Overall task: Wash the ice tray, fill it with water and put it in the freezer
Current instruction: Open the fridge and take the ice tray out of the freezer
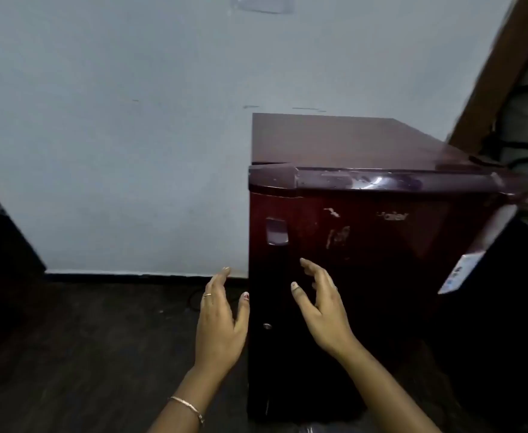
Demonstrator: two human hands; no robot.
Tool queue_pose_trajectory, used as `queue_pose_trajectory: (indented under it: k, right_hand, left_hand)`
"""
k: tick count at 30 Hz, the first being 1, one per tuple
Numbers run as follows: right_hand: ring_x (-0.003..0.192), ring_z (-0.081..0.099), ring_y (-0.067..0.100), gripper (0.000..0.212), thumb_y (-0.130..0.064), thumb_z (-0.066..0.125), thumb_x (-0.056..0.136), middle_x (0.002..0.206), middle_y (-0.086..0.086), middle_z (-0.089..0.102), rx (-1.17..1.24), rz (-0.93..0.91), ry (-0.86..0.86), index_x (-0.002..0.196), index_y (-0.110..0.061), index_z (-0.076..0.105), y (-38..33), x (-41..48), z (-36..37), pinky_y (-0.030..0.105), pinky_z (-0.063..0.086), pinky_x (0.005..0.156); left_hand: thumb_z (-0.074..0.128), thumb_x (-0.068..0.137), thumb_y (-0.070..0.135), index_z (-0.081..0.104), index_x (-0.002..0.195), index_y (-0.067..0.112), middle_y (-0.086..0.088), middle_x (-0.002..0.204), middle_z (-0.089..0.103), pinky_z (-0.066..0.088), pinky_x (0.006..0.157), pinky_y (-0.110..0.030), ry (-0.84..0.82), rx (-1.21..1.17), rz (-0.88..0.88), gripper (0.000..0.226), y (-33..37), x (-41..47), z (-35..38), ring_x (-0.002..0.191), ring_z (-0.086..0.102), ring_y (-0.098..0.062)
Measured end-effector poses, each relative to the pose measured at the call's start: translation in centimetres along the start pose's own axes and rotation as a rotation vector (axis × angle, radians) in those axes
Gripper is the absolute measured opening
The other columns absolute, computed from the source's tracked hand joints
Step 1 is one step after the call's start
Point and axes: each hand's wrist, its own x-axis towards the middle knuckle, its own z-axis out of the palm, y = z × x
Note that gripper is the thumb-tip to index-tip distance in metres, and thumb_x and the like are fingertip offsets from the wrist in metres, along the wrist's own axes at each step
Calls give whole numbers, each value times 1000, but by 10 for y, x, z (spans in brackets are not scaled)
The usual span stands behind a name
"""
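The left hand and right hand hover with grip spread, holding nothing, before the closed fridge; the ice tray is out of view, so whether anything is done cannot be told.

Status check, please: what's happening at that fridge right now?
Left hand open, empty. Right hand open, empty. Fridge door shut. No ice tray visible.

The maroon fridge, its door shut, bars the way ahead and rightward, the wall closes the back, and floor leaves passage on the left up to a dark cabinet.
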Motion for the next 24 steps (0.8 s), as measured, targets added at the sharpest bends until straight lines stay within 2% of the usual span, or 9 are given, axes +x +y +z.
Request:
queue_pose_trajectory:
  k: [3,6,9,12,15,17,20,24]
  right_hand:
    - [132,34,2,54,-38,54,95,141,-18,36,31,17,-56,145,-26,35,-10,25,14,27,32,108]
    - [130,38,4,49,-42,51,96,140,-13,44,132,66,-95,140,-23,40,-22,45,29,28,33,107]
    - [119,54,7,43,-57,48,91,121,-10,62,272,120,-90,120,-25,50,-25,54,39,29,42,99]
    - [100,63,5,38,-54,43,93,101,-3,69,299,150,-78,112,-22,53,-28,53,39,25,47,89]
    - [101,63,5,33,-52,40,95,106,-2,68,330,179,-118,112,-26,51,-31,52,36,18,45,83]
    - [101,63,5,28,-52,40,96,107,-1,67,335,185,-128,109,-30,51,-33,52,34,19,45,83]
    - [101,61,3,32,-51,40,97,111,-1,66,338,192,-135,114,-26,51,-34,50,33,18,45,83]
    - [108,60,9,38,-53,38,97,115,0,64,316,196,-160,119,-24,48,-35,50,31,29,45,95]
  left_hand:
    - [56,94,27,37,142,20,1,141,45,39,103,-29,6,-21,-7,52,-7,12,-7,132,42,-14]
    - [57,94,25,36,142,23,4,142,45,38,105,-30,-9,-40,-57,53,-9,22,-10,132,41,-11]
    - [58,93,21,36,142,21,4,142,46,38,108,-33,2,-76,-82,54,-7,27,-7,133,40,-11]
    - [59,92,21,36,142,20,4,143,45,40,107,-37,-8,-109,-109,55,-5,31,0,133,41,-11]
    - [59,92,22,36,142,21,5,143,44,42,105,-42,-29,-123,-115,55,1,32,7,133,40,-10]
    - [59,93,21,36,142,20,4,143,44,38,108,-40,-44,-134,-121,54,8,31,9,134,39,-11]
    - [58,93,24,36,142,21,4,145,43,37,110,-39,-64,-127,-120,54,17,25,6,135,38,-12]
    - [57,94,23,34,144,20,3,147,41,34,112,-36,-50,-105,-111,55,27,16,-2,137,36,-12]
